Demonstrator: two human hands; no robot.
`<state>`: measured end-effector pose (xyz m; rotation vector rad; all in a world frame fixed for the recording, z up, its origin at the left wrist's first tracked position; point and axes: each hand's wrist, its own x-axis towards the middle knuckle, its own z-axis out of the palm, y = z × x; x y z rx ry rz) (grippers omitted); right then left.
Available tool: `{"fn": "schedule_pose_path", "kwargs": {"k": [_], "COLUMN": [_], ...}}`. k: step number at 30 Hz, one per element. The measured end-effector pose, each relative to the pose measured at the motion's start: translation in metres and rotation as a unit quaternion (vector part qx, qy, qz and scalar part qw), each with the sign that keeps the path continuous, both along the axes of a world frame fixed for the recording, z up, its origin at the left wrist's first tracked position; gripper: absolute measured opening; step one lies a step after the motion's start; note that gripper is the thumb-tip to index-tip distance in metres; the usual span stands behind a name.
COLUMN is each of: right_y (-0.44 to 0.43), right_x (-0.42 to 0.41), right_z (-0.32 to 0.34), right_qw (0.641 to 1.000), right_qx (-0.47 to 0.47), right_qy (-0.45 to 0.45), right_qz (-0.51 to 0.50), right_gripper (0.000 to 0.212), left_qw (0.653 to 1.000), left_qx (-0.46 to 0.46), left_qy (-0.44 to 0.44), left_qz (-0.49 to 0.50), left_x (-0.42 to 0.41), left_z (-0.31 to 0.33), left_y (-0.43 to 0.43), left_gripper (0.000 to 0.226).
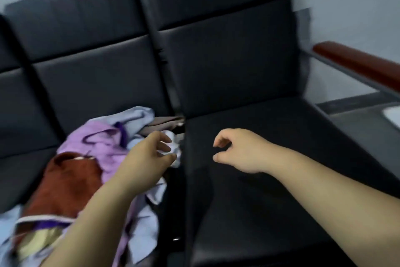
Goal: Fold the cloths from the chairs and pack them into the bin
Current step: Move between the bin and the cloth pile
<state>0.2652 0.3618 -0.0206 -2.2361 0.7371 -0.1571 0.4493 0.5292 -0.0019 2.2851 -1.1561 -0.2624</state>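
Note:
A heap of cloths lies on the left black chair seat: a lilac cloth (101, 143), a rust-brown towel (65, 182), a pale blue-grey cloth (134, 117) and a yellowish one (36, 243) at the bottom left. My left hand (147, 158) hovers over the heap's right edge, fingers loosely curled above a white cloth corner (176, 150); whether it touches is unclear. My right hand (236, 150) hangs above the bare right chair seat (270, 180) with fingers loosely curled and nothing in it. No bin is in view.
Two black padded chairs stand side by side against a pale wall, with a dark gap (177, 202) between the seats. A reddish-brown armrest (357, 63) on a metal frame runs along the right. A grey floor or surface (363, 124) lies beyond it.

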Motion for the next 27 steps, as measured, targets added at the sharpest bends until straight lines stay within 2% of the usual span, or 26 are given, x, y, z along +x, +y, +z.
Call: {"fn": "schedule_pose_path", "kwargs": {"k": [4,8,15,18,21,22,24,27], "right_y": [0.028,0.041,0.02,0.005,-0.008,-0.011,-0.015,-0.027], "right_x": [0.089,0.162,0.273,0.304,0.326,0.33,0.332,0.33], "right_z": [-0.009,-0.012,-0.03,-0.041,-0.062,-0.068,-0.072,-0.067], "right_qw": [0.999,0.997,0.999,0.998,0.992,0.991,0.992,0.996], "right_qx": [-0.013,-0.023,-0.029,-0.044,-0.074,-0.082,-0.099,-0.07], "right_qy": [-0.002,-0.005,0.01,0.03,0.093,0.097,0.08,0.029], "right_qz": [0.052,0.077,-0.018,-0.039,-0.039,-0.033,-0.021,-0.044], "right_gripper": [0.022,0.015,0.015,0.023,0.046,0.042,0.01,0.028], "left_qw": [0.996,0.989,0.976,0.97,0.971,0.972,0.976,0.974], "left_qx": [-0.049,-0.079,-0.075,-0.031,0.041,0.06,0.097,0.125], "left_qy": [-0.005,-0.046,-0.165,-0.204,-0.204,-0.192,-0.158,-0.129], "left_qz": [0.074,0.118,0.117,0.13,0.121,0.117,0.118,0.135], "left_x": [0.058,0.095,0.142,0.154,0.161,0.163,0.167,0.17], "left_z": [-0.004,-0.011,-0.027,-0.037,-0.051,-0.056,-0.068,-0.077], "left_y": [0.054,0.078,0.06,0.046,0.03,0.025,0.021,0.017], "left_gripper": [0.027,0.028,0.046,0.055,0.056,0.055,0.056,0.058]}}
